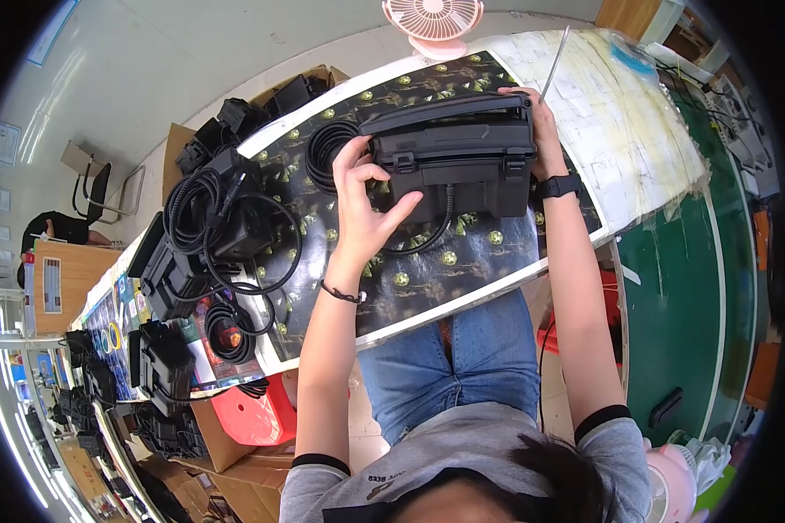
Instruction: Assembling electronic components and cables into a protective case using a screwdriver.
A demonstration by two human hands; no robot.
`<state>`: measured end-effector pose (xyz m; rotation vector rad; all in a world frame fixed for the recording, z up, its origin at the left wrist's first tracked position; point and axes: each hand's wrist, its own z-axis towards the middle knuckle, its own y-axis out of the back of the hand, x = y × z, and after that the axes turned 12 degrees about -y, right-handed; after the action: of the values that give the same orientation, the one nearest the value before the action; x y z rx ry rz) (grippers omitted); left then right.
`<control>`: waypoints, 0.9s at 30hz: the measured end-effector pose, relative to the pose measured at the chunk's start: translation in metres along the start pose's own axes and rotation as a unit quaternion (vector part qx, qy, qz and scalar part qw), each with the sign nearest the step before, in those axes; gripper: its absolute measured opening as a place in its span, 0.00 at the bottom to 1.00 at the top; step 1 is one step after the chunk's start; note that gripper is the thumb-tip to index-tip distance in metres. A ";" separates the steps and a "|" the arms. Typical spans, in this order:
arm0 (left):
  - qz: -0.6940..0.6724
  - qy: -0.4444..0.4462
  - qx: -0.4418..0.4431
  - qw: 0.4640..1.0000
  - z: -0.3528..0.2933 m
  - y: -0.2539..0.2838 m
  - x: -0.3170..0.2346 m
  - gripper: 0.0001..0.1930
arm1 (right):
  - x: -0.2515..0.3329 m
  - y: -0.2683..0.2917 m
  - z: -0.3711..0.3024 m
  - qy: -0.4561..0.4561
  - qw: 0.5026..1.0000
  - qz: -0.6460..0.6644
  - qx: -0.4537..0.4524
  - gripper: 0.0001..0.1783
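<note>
While the black case (462,139) lies over the patterned mat (384,296) with its long axis running left to right across the person's front, the 2 hands flank it, so neither is clearly nearer. The left hand (364,193) is at the left end, its thumb spread wide of the curled fingers, which meet the upper corner; the thumb points right, below the left latch (402,163). At the opposite end, the right hand (541,131) closes round the upper corner, forearm nearly straight. A thin metal rod (556,65) rises beside it; whether those fingers also grip it, I cannot tell. Between the 2 latches, a black cable (450,209) drops from the near side.
</note>
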<state>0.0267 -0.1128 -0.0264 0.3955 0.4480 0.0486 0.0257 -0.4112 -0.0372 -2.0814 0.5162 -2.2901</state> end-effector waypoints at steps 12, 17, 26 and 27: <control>-0.025 -0.010 0.006 1.000 0.000 0.000 0.000 0.23 | 0.000 0.000 -0.001 -0.002 1.000 0.003 -0.006 0.31; 0.000 -0.005 0.014 1.000 0.000 0.000 -0.006 0.29 | 0.000 0.000 -0.002 -0.001 1.000 0.005 -0.002 0.31; -0.003 -0.033 0.003 0.999 0.003 -0.001 -0.004 0.29 | 0.001 -0.001 -0.002 -0.003 1.000 0.007 0.005 0.33; 0.003 -0.035 0.004 0.999 0.002 -0.001 -0.004 0.30 | 0.001 -0.001 -0.002 -0.005 1.000 0.010 0.005 0.33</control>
<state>0.0242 -0.1154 -0.0234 0.4058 0.3778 0.0390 0.0238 -0.4103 -0.0365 -2.0718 0.5205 -2.2663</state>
